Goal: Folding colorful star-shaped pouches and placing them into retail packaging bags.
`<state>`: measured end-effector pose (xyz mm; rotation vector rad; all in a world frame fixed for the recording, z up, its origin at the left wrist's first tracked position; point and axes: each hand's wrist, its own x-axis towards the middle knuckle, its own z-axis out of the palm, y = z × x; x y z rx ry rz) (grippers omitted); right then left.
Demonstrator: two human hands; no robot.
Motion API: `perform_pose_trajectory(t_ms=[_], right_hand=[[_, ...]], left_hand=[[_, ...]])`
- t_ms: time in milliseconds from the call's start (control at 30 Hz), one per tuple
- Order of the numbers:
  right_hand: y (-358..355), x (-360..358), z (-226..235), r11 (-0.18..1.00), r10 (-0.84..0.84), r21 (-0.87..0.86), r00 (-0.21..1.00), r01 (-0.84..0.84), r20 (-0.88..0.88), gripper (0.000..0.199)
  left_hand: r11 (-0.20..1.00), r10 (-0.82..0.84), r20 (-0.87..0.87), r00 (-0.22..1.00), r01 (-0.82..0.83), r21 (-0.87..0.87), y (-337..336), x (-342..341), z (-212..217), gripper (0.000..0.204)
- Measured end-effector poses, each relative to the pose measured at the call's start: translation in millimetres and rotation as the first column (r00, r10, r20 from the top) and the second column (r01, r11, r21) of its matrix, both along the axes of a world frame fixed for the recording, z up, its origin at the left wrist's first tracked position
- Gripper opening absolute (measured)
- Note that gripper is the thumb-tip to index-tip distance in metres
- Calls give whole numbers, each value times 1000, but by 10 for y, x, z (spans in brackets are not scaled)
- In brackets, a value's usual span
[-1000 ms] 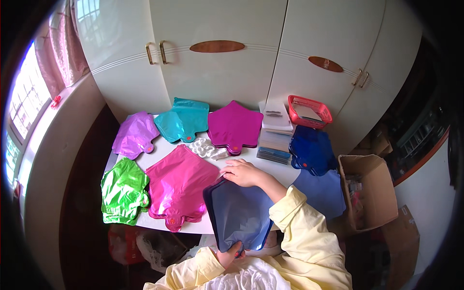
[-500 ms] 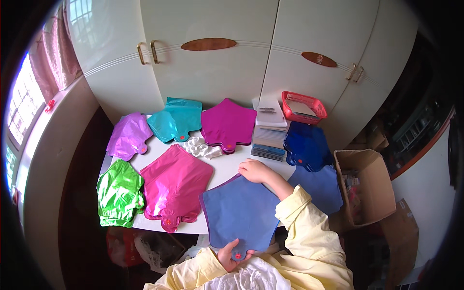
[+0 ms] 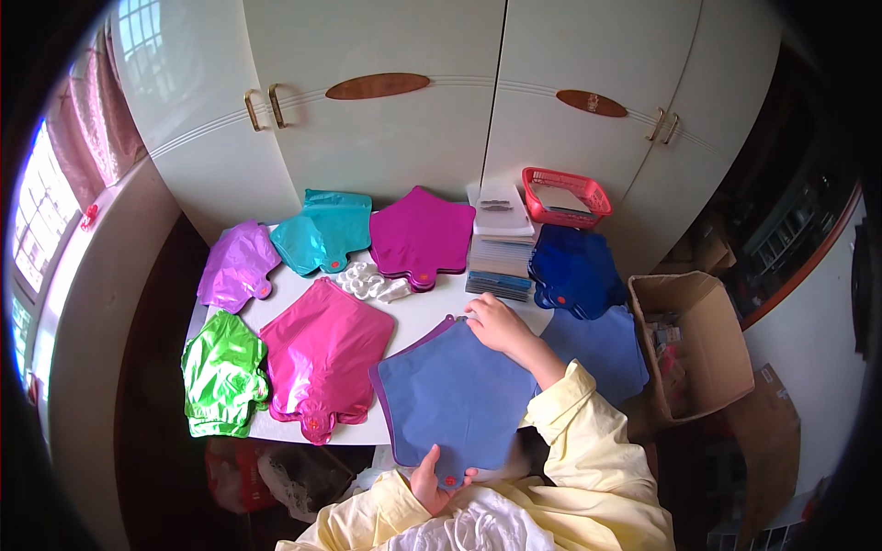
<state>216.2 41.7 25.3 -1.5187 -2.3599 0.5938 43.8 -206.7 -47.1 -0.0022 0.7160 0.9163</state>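
A flat, star-shaped foil balloon [image 3: 450, 395], blue-grey on its upper face, is held in front of me over the near table edge. My left hand [image 3: 430, 482] grips its bottom tab beside a red dot, thumb on top and fingers beneath. At the top point my right hand [image 3: 496, 323] pinches the foil with curled fingertips. A purple layer [image 3: 382, 413] shows under the left edge, its small tip standing apart from my right fingers. To the left lies a pink foil balloon pile [image 3: 335, 349].
Green [image 3: 223, 376], lilac [image 3: 237, 266], teal [image 3: 322, 230] and magenta [image 3: 423, 230] foil piles lie on the white table, with a white ribbon bundle [image 3: 367, 282]. Right: card stack [image 3: 501, 253], red basket [image 3: 567, 197], dark blue pile [image 3: 577, 271], blue-grey sheets [image 3: 597, 354], cardboard box [image 3: 707, 349]. Cabinets stand behind.
My right hand has shifted slightly right along the top with the blue-grey foil. More of the purple layer and its tip now show at upper left. My left hand keeps its grip.
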Motion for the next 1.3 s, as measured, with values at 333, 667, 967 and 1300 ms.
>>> perform_pose_trajectory(t_ms=[333,667,967,1300], right_hand=[[54,49,-22,985,101,-133,992,-110,-75,34],[-11,39,133,959,246,-129,967,-253,-68,28],[169,-271,-47,947,319,55,945,-316,-69,24],[198,-289,23,945,285,151,957,-290,53,16]], left_hand=[[998,-58,-81,995,55,-44,2,-6,-89,35],[998,-63,-80,995,61,-29,-1,-6,-43,31],[998,-67,-63,996,68,8,-2,-13,-85,29],[999,-48,-103,994,49,0,4,-9,-9,29]])
